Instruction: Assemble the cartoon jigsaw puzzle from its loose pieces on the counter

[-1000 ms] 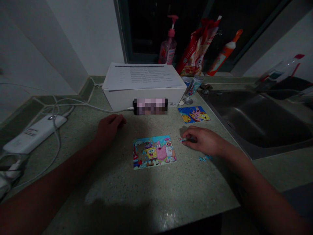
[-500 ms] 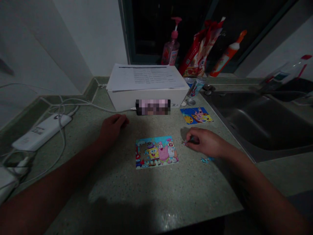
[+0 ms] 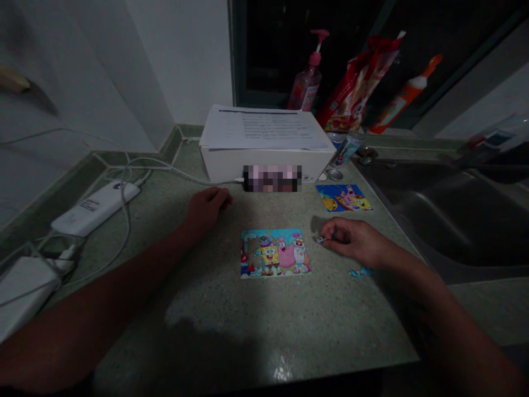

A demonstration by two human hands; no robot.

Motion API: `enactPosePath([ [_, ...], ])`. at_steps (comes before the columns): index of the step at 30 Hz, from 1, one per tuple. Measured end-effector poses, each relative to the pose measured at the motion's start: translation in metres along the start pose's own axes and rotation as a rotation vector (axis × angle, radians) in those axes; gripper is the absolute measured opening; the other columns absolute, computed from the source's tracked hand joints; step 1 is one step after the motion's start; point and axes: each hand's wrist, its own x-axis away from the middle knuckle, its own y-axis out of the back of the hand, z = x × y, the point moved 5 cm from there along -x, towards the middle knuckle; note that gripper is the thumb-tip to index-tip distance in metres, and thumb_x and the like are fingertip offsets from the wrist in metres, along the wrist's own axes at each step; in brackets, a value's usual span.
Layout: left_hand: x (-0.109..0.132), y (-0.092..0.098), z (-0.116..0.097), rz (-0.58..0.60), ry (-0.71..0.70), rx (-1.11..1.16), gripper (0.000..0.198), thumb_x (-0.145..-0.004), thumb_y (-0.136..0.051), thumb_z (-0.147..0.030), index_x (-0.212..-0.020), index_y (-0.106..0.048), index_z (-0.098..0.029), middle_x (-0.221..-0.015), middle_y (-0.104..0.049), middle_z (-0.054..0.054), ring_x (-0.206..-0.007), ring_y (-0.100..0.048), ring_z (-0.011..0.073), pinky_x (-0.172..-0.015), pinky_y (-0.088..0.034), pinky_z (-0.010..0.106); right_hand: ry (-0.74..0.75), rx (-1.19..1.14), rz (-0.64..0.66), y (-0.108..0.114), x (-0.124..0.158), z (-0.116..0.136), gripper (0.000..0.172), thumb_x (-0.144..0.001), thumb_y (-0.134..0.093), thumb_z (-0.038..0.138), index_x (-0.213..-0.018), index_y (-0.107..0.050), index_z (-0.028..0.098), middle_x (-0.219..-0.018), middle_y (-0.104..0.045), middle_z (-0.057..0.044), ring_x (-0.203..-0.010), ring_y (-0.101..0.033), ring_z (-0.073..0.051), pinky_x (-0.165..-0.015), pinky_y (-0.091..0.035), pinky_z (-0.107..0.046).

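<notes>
A cartoon jigsaw puzzle (image 3: 285, 256) lies flat on the counter, mostly filled, with a gap in its left part showing the backing. My right hand (image 3: 353, 240) is just right of it, thumb and fingers closed in a pinch on a small puzzle piece (image 3: 319, 240). Below that hand a few loose blue puzzle pieces (image 3: 359, 273) lie in a small cluster. My left hand (image 3: 209, 207) rests on the counter above and left of the puzzle, its fingers curled in with nothing visible in them. A blue cartoon picture card (image 3: 344, 198) lies beyond my right hand.
Behind the puzzle stands a white box (image 3: 264, 160) topped with a printed sheet, a phone (image 3: 273, 178) leaning on its front. A cable runs left past a white power bank (image 3: 97, 207). At the right is a metal sink (image 3: 454, 220). Bottles and a red bag (image 3: 355, 82) line the back.
The head view has turned slightly left, so everything sits further right in the picture. My right hand still pinches the piece, which has tilted slightly. My left hand stays curled on the counter.
</notes>
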Motion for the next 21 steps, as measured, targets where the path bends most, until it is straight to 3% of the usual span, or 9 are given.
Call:
enactPosePath([
  [7,-0.002,-0.003,0.001,0.032,-0.025,0.028,0.036,-0.09,-0.058,-0.051,-0.07,-0.069,-0.023,-0.07,-0.072,0.003,-0.071,-0.064,0.0205,-0.07,-0.049,0.033,0.034,-0.117,-0.003,-0.013,-0.006,0.043,0.021,-0.092,-0.075,0.045,-0.094,-0.072,0.024,-0.071,-0.062,0.002,-0.063,-0.054,-0.016,-0.057,-0.042,-0.03],
  [16,-0.003,-0.004,0.004,0.045,-0.076,0.037,0.037,-0.092,-0.057,-0.05,-0.068,-0.069,-0.024,-0.068,-0.07,0.003,-0.067,-0.063,0.0196,-0.069,-0.047,0.034,0.09,-0.228,0.155,-0.093,-0.034,0.099,0.002,-0.093,-0.073,0.02,-0.094,-0.074,0.022,-0.079,-0.071,0.001,-0.07,-0.063,-0.014,-0.064,-0.047,-0.027],
  [21,-0.005,-0.006,0.006,0.053,-0.089,0.049,0.035,-0.092,-0.058,-0.046,-0.068,-0.069,-0.024,-0.068,-0.071,0.002,-0.067,-0.064,0.0194,-0.068,-0.047,0.034,0.151,-0.149,0.18,-0.109,-0.044,0.111,0.01,-0.092,-0.072,0.012,-0.095,-0.076,0.022,-0.08,-0.072,0.002,-0.07,-0.062,-0.013,-0.067,-0.046,-0.027],
])
